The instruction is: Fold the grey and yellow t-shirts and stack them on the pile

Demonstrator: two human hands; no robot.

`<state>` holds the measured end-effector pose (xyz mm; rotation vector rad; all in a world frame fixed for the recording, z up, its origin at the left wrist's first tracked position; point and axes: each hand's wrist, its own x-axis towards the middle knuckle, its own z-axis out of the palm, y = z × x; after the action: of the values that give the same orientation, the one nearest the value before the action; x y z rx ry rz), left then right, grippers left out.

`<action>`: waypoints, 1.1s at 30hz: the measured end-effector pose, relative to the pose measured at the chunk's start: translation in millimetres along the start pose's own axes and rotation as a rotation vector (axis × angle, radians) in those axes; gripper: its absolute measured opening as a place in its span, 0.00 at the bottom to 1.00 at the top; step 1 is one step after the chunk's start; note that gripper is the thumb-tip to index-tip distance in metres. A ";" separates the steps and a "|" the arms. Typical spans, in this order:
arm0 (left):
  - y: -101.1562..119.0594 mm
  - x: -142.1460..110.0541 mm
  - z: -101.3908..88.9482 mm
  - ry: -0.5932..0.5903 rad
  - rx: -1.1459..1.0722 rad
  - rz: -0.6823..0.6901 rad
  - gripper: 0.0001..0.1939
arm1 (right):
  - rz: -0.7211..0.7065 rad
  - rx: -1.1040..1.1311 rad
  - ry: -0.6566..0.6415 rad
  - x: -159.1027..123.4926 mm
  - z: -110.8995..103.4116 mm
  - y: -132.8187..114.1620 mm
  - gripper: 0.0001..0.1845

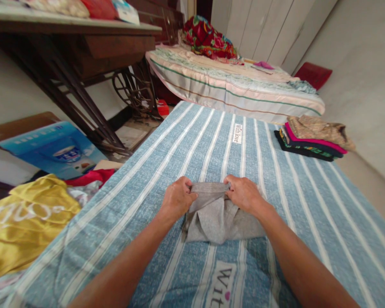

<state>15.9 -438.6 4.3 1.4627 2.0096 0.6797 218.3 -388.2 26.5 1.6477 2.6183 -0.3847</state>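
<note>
Beneath everything, the striped sheet was spread wide, apparently as a flat support. On its far right part, a stack of folded clothes was placed well apart from the hands, presumably out of the arms' way. The grey garment was laid between the forearms, within easy reach. By the closed fingers of the left hand and right hand, its far edge was gripped at both ends, seemingly for straightness.
</note>
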 end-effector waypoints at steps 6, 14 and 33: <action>4.4 -10.7 -3.1 0.047 0.294 0.088 0.15 | 0.002 0.072 0.025 0.1 0.9 2.9 0.14; -0.2 -12.4 -3.4 -0.213 0.255 0.688 0.05 | -0.014 0.138 0.045 1.8 0.7 4.4 0.13; 9.0 -3.2 -6.8 -0.257 0.458 0.860 0.07 | -0.137 0.359 0.269 -25.4 -15.6 39.1 0.06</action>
<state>18.1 -439.6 15.7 2.5780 1.3286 0.3092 266.1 -391.2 37.8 1.7249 3.0169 -0.7238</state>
